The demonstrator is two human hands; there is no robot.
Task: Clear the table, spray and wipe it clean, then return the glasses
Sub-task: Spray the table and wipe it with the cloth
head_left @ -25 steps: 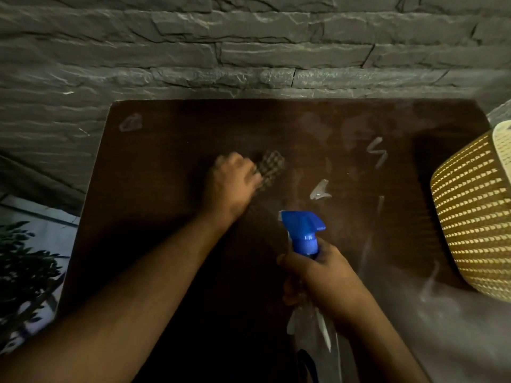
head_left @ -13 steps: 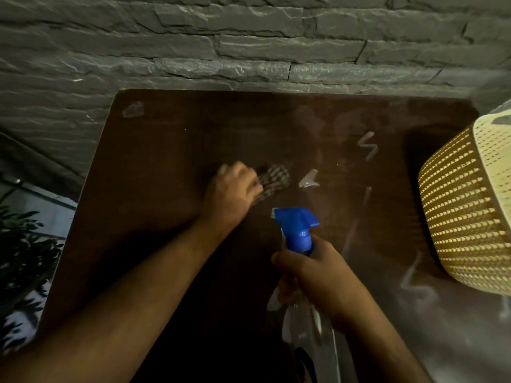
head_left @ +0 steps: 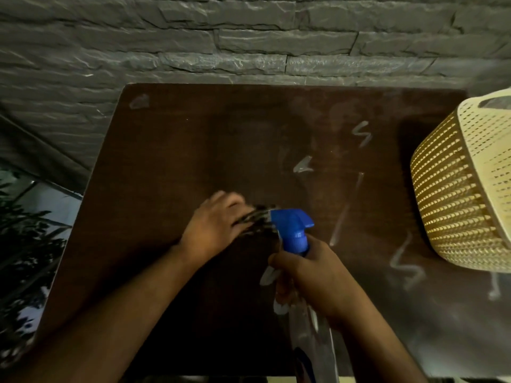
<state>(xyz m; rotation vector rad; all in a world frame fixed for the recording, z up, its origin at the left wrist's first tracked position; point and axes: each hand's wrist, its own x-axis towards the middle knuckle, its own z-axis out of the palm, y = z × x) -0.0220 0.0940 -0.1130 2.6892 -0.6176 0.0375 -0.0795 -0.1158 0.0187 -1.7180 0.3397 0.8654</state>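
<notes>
Setting: dim room; grey stacked-stone wall [head_left: 249, 45] along the far side, a dark brown wooden table [head_left: 179, 150] pushed against it. Foliage of a plant [head_left: 25, 233] shows past the table's left edge.

Table surface: wet streaks [head_left: 362, 134] of spray, pale and zigzag or straight, scattered over the right half; a faint smudge near the far left corner. The left half appears dark and unmarked.

Item 1, cloth [head_left: 258, 221]: dark checked fabric, bunched, lying on the table near its centre. Motion-blurred; the pattern is only partly legible. Pressed down under the left hand [head_left: 218, 228], whose fingers are curled over and closed on it, knuckles up. The forearm runs in from the lower left.

Item 2, spray bottle [head_left: 307, 322]: clear body with a blue trigger head [head_left: 291, 228]. Long axis runs from the bottom edge of the view up toward the table's centre, head uppermost and farthest from the person. The nozzle points left, toward the cloth and left hand; the nozzle tip sits just beside the cloth in the view. The right hand [head_left: 312, 277] is wrapped closed around the neck just below the blue head, holding the bottle over the near part of the table. Whether the bottle's base touches the table cannot be told.

Item 3, basket [head_left: 453, 194]: cream-yellow perforated plastic, tilted, at the right edge of the table, well apart from both hands. Its contents are not legible.
</notes>
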